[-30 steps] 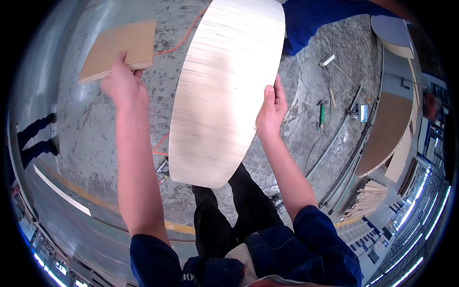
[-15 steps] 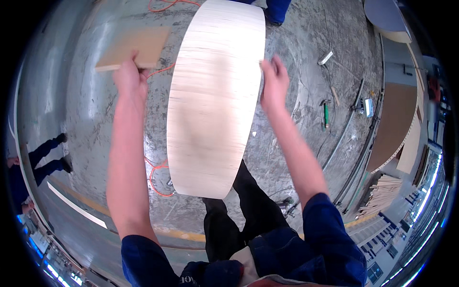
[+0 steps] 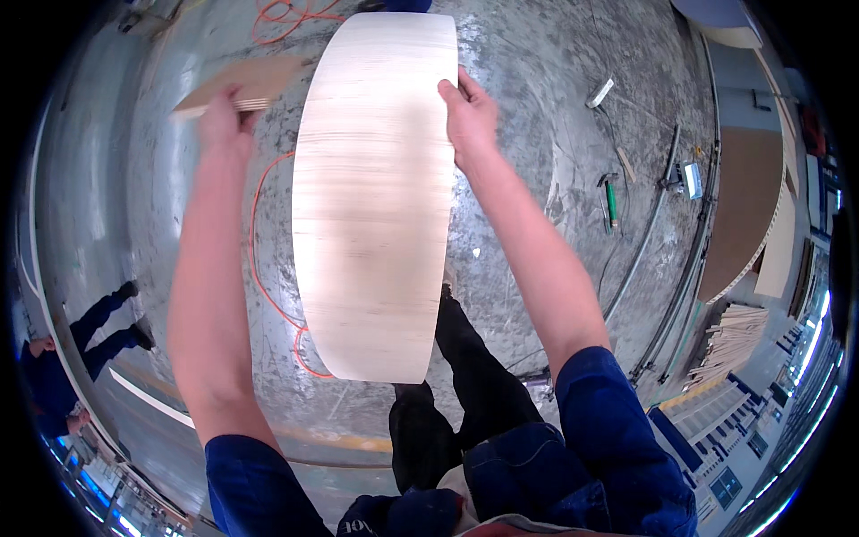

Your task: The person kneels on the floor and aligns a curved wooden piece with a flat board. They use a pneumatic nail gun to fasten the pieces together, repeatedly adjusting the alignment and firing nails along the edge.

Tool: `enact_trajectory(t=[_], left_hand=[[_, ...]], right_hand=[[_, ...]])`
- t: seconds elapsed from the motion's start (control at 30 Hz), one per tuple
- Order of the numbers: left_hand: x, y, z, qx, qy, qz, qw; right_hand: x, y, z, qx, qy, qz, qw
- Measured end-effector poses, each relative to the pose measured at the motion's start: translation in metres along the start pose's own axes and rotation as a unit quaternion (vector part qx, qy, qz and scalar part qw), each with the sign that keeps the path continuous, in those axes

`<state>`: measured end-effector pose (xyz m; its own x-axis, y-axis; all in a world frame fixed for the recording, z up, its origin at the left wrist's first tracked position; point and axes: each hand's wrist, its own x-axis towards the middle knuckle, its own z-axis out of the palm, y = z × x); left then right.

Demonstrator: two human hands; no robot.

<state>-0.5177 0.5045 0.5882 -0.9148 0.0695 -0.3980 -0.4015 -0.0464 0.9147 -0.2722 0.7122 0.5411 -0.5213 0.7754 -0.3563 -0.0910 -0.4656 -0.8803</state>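
Observation:
A long pale plywood panel (image 3: 371, 224) with bowed sides stretches away from me, its near end above my legs. My right hand (image 3: 472, 116) grips its right edge near the far end, thumb on the upper face and fingers beyond the edge. Out to the far left, my left hand (image 3: 225, 123) is closed on the near edge of a tan wooden board (image 3: 246, 79), which is blurred by motion. The edge of that board looks layered, perhaps several thin sheets. Most of the left fingers are hidden.
An orange cord (image 3: 259, 206) loops over the floor left of the panel. To the right lie a green-handled hammer (image 3: 611, 201), a white device (image 3: 599, 93) and long metal pipes (image 3: 640, 255). A co-worker's dark blue clothing (image 3: 407, 5) shows beyond the panel; another person (image 3: 49, 385) is far left.
The panel has shifted left. My right hand has moved left and away from me and now grips its edge. My left hand and the tan board have moved slightly left and tilted.

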Motion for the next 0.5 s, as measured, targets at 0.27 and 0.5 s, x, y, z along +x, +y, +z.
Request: enact_trajectory(t=[0.27,0.5], left_hand=[[-0.024,-0.008,0.031,0.062,-0.018,-0.043,0.997],[-0.072,-0.003,-0.002,-0.015,-0.013,-0.059,0.998]], right_hand=[[0.006,0.002,-0.008,0.011,-0.004,-0.003,1.0],[0.007,-0.001,-0.005,-0.045,-0.025,-0.035,0.998]])
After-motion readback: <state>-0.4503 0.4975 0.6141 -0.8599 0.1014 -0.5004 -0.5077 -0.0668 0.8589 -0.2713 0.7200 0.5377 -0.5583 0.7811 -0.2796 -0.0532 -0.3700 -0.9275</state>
